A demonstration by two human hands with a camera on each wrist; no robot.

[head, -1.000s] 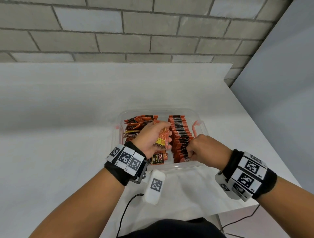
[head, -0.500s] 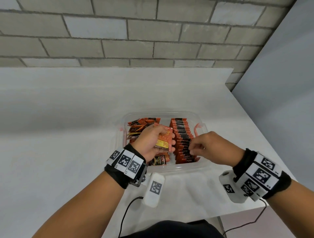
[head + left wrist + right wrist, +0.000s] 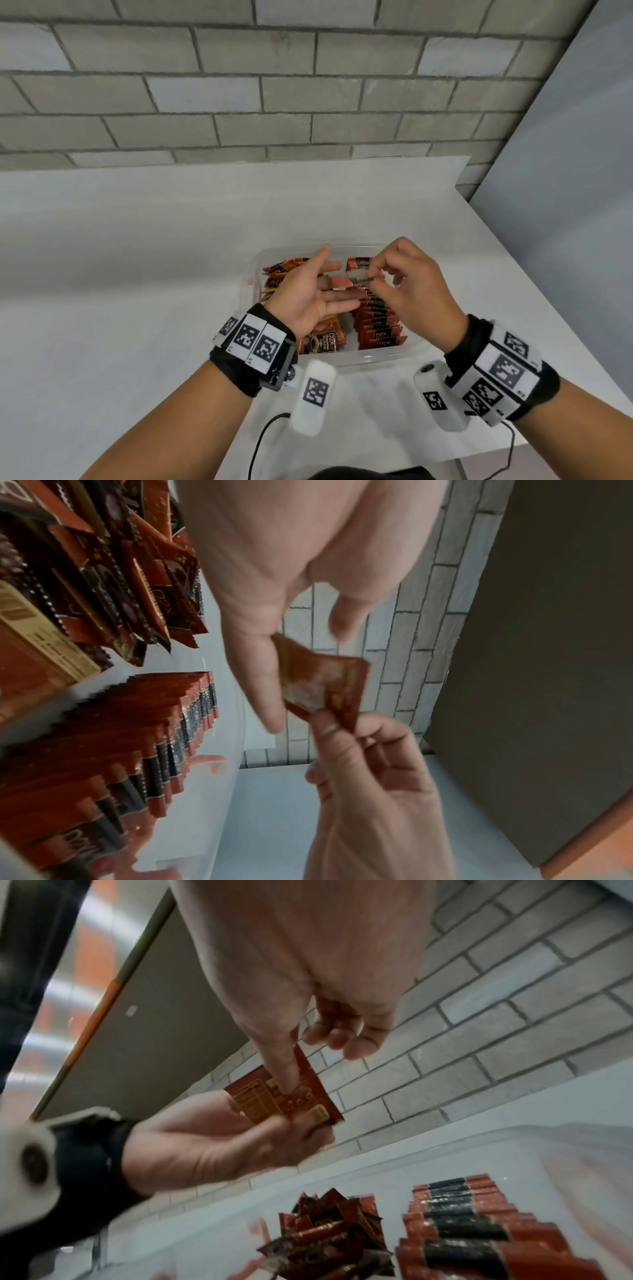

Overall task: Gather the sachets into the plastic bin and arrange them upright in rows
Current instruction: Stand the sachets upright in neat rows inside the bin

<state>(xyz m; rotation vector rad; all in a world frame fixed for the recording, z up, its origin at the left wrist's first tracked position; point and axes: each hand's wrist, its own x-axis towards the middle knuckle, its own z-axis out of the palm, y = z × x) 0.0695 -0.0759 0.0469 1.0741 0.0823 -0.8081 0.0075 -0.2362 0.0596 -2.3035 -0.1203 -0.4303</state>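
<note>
One sachet (image 3: 322, 685) held above the plastic bin (image 3: 383, 356), near the counter's (image 3: 137, 260) front right corner. Pinched by the right hand (image 3: 416, 291), fingers curled; left hand (image 3: 308, 294) flat, fingers straight, touching it. Best turned edge-down, then slid against the upright row (image 3: 373, 322), not the loose pile (image 3: 325, 1240).

Our left hand (image 3: 310, 294) sits centre frame in the head view, palm up, fingers straight and spread. Our right hand (image 3: 416, 291) is just right of it, thumb and forefinger pinching a sachet (image 3: 284, 1096), other fingers loosely curled. Both forearms enter from the lower corners, wrists banded.
</note>
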